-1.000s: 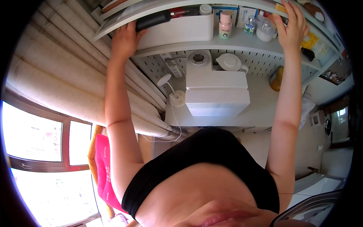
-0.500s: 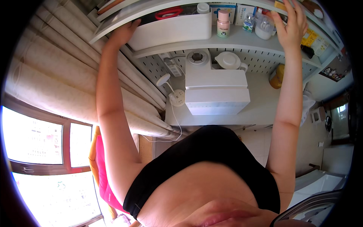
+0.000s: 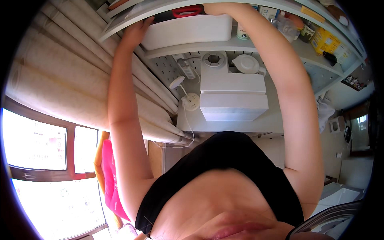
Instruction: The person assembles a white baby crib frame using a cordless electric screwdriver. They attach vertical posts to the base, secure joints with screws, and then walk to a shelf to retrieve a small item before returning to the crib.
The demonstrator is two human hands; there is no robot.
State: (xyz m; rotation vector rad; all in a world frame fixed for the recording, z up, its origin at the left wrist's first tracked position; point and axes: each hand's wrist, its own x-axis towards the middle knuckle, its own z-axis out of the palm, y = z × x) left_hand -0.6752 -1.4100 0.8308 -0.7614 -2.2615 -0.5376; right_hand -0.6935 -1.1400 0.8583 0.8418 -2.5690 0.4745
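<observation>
A long white storage bin stands on the upper shelf, with a red loop-shaped handle and dark things inside. My left hand is at its left end, fingers bent round the back corner and partly hidden. My right hand reaches over the bin's right part, close to the red handle. Its fingers are mostly cut off by the upper shelf board, so their grip is hidden. Just right of the bin, my right forearm covers most of a small white bottle.
On the same shelf at right are a clear container, a dark jar and a yellow box. Below stand a large white appliance, a lidded jug and a small lamp. Curtains hang at left.
My right hand has moved left, from the shelf's right part to above the bin's right part. My left hand stays at the bin's left end. The whole view has shifted slightly.
</observation>
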